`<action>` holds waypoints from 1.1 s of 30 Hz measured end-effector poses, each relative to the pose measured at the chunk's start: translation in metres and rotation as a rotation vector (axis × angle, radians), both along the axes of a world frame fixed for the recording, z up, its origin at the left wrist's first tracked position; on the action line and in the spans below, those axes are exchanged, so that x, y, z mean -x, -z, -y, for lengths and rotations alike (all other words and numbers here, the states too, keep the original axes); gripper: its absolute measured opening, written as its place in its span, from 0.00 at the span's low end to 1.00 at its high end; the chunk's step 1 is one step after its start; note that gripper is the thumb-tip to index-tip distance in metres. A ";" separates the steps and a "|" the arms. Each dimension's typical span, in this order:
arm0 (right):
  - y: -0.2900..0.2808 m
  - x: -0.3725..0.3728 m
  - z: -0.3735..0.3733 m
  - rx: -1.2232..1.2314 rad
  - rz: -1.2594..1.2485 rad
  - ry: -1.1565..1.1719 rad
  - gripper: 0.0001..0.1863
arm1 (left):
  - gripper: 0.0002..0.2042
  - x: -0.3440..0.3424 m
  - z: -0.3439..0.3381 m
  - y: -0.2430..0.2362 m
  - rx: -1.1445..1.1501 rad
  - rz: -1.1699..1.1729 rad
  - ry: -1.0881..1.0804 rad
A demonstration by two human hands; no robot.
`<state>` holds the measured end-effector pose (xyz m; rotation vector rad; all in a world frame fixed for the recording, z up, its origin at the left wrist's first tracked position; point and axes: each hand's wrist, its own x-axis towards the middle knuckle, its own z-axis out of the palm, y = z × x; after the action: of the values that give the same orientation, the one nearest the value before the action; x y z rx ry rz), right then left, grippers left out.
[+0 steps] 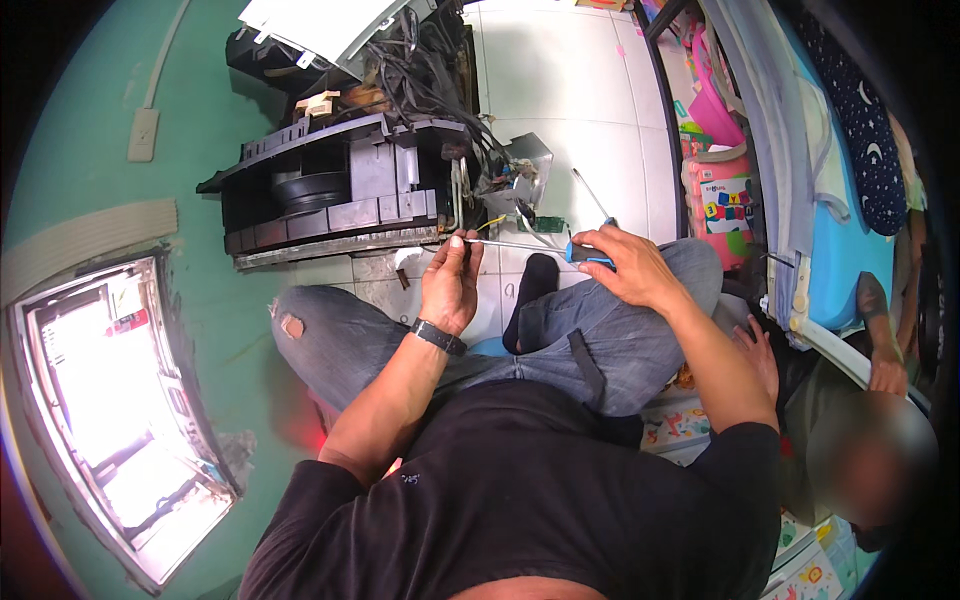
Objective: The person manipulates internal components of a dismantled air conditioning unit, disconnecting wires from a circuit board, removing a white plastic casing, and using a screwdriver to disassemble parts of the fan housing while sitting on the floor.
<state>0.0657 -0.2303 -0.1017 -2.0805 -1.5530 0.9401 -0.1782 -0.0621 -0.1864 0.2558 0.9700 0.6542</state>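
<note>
My right hand [632,268] grips the blue-and-black handle of a screwdriver [520,245], its long shaft pointing left. At the shaft's tip, my left hand [452,285] pinches with thumb and fingers. A small dark piece seems to sit between those fingertips, too small to name. Just beyond is the opened indoor unit of an air conditioner [330,190], with a dark plastic casing and a finned metal edge. Loose wires [400,80] and a green circuit board [549,225] lie by its right end. Another screwdriver [592,193] rests on the tiles, its handle end partly behind my right hand.
A bent metal plate [538,165] stands beside the wires. A small brown piece [403,279] lies near my left knee. Shelves with a pink package [722,205] line the right. Another person's arm [880,335] is at far right. A green wall [215,330] bounds the left.
</note>
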 end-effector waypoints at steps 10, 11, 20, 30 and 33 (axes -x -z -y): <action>0.051 -0.031 -0.014 0.081 -0.137 -0.032 0.20 | 0.19 -0.014 0.006 -0.003 -0.034 0.036 0.089; 0.054 -0.032 -0.016 0.081 -0.138 -0.034 0.20 | 0.19 -0.014 0.004 -0.001 -0.036 0.063 0.093; 0.071 -0.052 -0.008 0.098 -0.061 0.031 0.19 | 0.24 0.001 -0.014 -0.039 -0.612 -0.488 0.622; 0.100 -0.061 -0.047 0.182 0.058 -0.019 0.16 | 0.37 0.004 -0.127 -0.019 -1.818 -1.016 1.224; 0.112 -0.058 -0.057 0.205 0.089 -0.032 0.17 | 0.42 0.007 -0.127 -0.014 -1.699 -0.896 1.216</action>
<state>0.1234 -0.1730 -0.2138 -2.2712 -1.5974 1.0722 -0.1853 0.0649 -0.1720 2.5630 0.5995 -0.0131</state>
